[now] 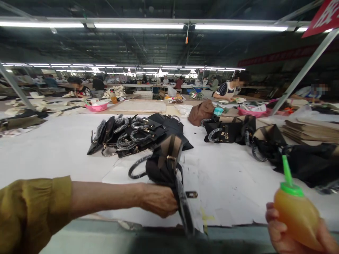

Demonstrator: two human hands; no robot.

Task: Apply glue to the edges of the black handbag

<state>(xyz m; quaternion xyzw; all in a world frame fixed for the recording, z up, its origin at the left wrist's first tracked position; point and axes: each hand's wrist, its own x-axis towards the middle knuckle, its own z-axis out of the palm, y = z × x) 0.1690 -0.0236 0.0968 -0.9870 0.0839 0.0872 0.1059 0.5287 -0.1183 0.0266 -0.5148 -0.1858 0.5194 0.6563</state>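
My left hand (160,200) reaches in from the left and is closed on a black handbag (162,165) near the table's front edge. The bag shows a beige lining, gold-coloured hardware and plastic-wrapped handles; where exactly my fingers grip it is hidden. At the lower right, my right hand (280,231) is wrapped round a squeeze bottle (296,215) of amber liquid with a green nozzle pointing up. The bottle is held apart from the bag, over the right front of the table.
A pile of black handbags (137,132) lies behind on the white table covering (66,148). More black bags (225,128) stand at the right, near stacked brown sheets (309,130). Pink basins (96,107) and a brown cloth bundle (201,112) sit farther back. Other people work beyond.
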